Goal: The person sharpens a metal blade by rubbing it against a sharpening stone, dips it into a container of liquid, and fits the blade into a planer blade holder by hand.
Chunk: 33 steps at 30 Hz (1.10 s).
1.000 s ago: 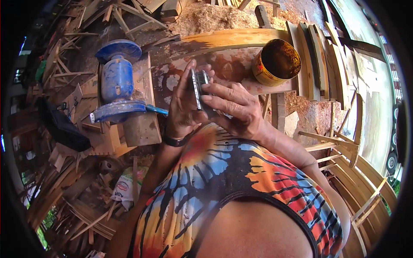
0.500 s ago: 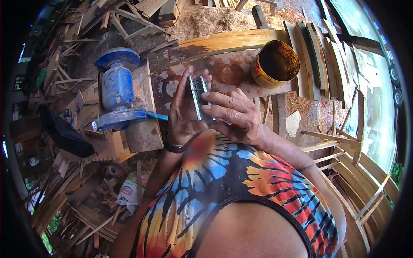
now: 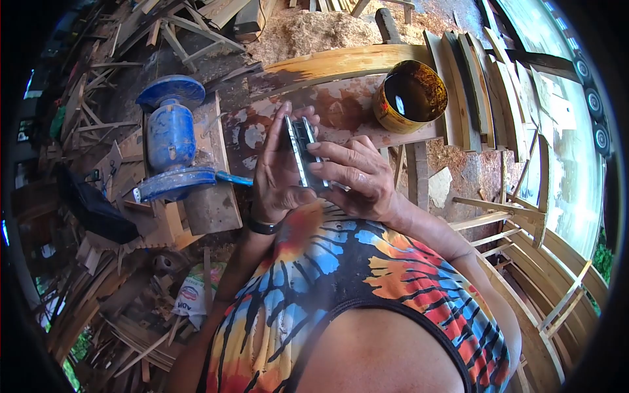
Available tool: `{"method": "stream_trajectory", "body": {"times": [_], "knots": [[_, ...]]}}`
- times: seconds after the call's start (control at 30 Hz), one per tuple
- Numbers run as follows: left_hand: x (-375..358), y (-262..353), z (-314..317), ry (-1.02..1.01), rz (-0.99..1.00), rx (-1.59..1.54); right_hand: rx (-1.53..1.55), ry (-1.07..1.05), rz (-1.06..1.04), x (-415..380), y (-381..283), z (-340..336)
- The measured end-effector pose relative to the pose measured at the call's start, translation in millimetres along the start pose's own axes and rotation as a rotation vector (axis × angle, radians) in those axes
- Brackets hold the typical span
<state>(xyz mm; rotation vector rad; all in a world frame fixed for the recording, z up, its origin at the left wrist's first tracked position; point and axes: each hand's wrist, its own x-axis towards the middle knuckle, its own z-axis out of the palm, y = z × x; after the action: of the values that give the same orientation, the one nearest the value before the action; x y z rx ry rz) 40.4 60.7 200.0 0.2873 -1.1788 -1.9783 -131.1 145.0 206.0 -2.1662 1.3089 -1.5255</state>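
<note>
A small flat dark piece with bright silver edges (image 3: 294,145) stands in front of my chest, held between both hands. Its exact kind cannot be made out. My left hand (image 3: 270,177) cradles it, thumb along the near end and fingertips showing past the far end. My right hand (image 3: 362,175) comes from the other side, its index and middle fingers pressed on the right silver edge. The right thumb is mostly hidden below.
A blue bench grinder-like machine (image 3: 171,137) stands on a board at left, with a blue-handled tool (image 3: 234,179) beside it. On the stained bench (image 3: 341,98) is a yellow can (image 3: 393,120) of dark liquid. Wooden strips (image 3: 468,92) lean at right; a wooden frame (image 3: 544,314) stands below them.
The whole scene has shifted slightly left in view as the head moved. Both hands keep nearly the same hold on the dark piece. A bright reflection now shows inside the can.
</note>
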Motion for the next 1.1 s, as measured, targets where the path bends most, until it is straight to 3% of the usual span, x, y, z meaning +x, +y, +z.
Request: {"method": "stream_trajectory", "body": {"times": [0.17, 0.3, 0.67, 1.1], "knots": [[-1, 0, 2, 0.008, -0.016, -0.012, -0.001, -0.058, 0.014, -1, 0, -4], [-3, 5, 5, 0.007, -0.066, -0.066, 0.007, -0.031, 0.155, 5, -2, 0], [-7, 7, 10, -0.019, -0.137, -0.048, -0.021, -0.030, 0.109, -2, 3, 2], [-6, 4, 11, -0.042, -0.067, -0.007, -0.049, -0.005, 0.104, -2, 2, 0]]}}
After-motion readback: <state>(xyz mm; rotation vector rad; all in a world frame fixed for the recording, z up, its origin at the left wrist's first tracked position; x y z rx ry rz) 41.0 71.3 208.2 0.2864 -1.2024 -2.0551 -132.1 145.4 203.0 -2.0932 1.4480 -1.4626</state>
